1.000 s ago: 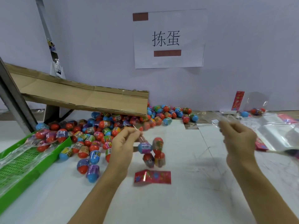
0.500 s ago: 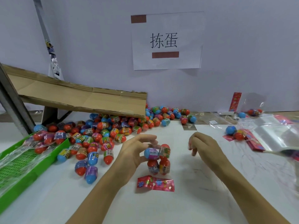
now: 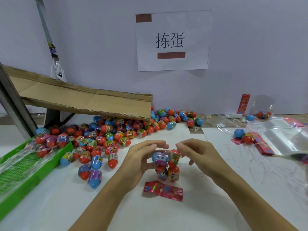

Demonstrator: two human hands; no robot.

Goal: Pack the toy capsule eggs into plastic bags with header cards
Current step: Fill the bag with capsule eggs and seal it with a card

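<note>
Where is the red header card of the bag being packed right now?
The red header card lies on the white table, centre of the head view, just below the bagged eggs.

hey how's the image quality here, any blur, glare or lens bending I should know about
Head view: wide-angle bending shows in the leaning grey post at the left edge. Light is soft and even, with faint shadows under the cardboard ramp. Glare streaks the clear plastic bags at right. The left hand, right hand and bagged eggs between them are fairly sharp, while the green tray smears toward the corner.
</note>
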